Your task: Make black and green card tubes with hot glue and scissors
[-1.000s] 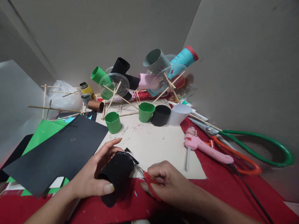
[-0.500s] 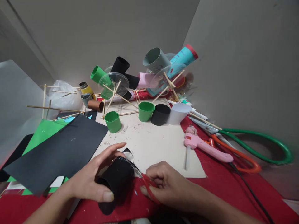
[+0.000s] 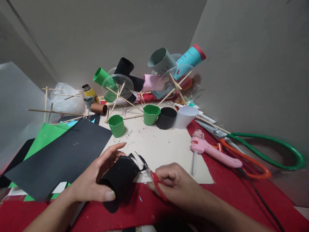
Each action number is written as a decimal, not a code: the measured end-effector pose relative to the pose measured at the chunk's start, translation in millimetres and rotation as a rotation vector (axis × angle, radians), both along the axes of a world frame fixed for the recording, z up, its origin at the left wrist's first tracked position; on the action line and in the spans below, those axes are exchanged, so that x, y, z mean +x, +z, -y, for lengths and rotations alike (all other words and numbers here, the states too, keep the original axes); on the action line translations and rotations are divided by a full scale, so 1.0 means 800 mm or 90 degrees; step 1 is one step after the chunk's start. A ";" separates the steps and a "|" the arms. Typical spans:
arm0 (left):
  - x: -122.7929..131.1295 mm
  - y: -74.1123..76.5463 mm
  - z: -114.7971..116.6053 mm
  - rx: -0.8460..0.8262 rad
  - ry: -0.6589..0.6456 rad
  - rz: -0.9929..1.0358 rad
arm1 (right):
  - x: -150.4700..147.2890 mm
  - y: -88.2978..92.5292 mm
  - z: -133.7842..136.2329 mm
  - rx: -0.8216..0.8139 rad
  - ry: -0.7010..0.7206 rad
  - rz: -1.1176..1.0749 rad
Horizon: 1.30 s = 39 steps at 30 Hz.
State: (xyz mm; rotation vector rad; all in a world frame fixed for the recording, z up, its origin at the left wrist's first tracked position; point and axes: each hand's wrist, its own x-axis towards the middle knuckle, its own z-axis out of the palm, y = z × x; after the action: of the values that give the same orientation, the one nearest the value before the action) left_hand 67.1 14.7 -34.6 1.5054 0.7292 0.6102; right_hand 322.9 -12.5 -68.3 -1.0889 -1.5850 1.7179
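Near the front edge of the table (image 3: 96, 217), a black tube (image 3: 120, 174) is grasped by the left hand (image 3: 89, 180); red-handled scissors (image 3: 155, 179) are held by the right hand (image 3: 176, 183).

Two hands (image 3: 88, 179) in play, one black tube (image 3: 120, 175) held, one red-handled scissors pair (image 3: 155, 178), one pink glue gun (image 3: 212, 152), two upright green cups (image 3: 117, 126), one yellow bottle (image 3: 92, 93)

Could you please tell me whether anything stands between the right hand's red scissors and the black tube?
Only a thin black strip does, at the far end of the black tube, by the red scissors in the right hand. The left hand grips the tube from its left, clear of the scissors.
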 end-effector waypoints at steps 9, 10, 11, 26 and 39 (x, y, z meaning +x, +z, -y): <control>0.000 -0.007 -0.003 -0.200 0.130 0.204 | 0.015 -0.006 -0.007 -0.146 -0.133 -0.174; 0.001 -0.006 -0.002 -0.227 0.140 0.223 | 0.016 -0.007 -0.008 -0.179 -0.123 -0.213; 0.002 -0.005 -0.001 -0.253 0.148 0.239 | 0.017 -0.007 -0.009 -0.219 -0.106 -0.254; 0.007 -0.015 0.000 -0.106 0.134 0.115 | 0.018 -0.004 -0.008 -0.274 -0.054 -0.332; 0.006 -0.009 0.019 0.034 0.080 -0.115 | 0.024 0.000 -0.023 -0.371 -0.187 -0.585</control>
State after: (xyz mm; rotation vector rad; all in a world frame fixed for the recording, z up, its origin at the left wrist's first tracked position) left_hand 71.5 -0.3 -41.6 1.5861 0.9587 0.5965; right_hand 342.2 5.5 -68.6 -0.5463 -0.3551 2.0654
